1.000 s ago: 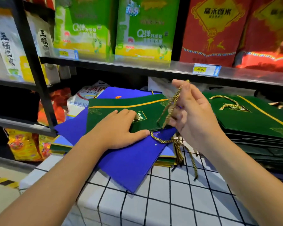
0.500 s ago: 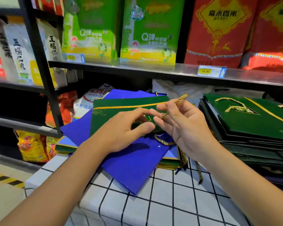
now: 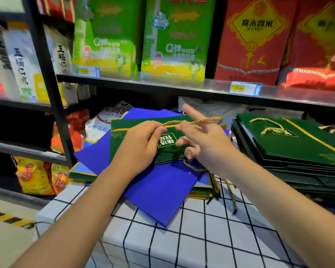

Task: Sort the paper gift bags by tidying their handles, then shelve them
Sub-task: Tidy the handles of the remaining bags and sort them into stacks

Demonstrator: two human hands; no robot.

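Two hands now share the gold cord [image 3: 193, 122]: half a second ago the left hand [image 3: 141, 146] lay lower on the green bag [image 3: 135, 124], and it has since risen to pinch the cord's near end. The right hand [image 3: 203, 140] has spread, fingers straight, cord draped across them, gripping nothing. The green bag lies flat on blue bags [image 3: 162, 190] atop the checked table [image 3: 182, 238].

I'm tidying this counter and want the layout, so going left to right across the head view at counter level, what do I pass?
Yellow snack bags → blue gift bag → left hand → right hand → stack of green gift bags.
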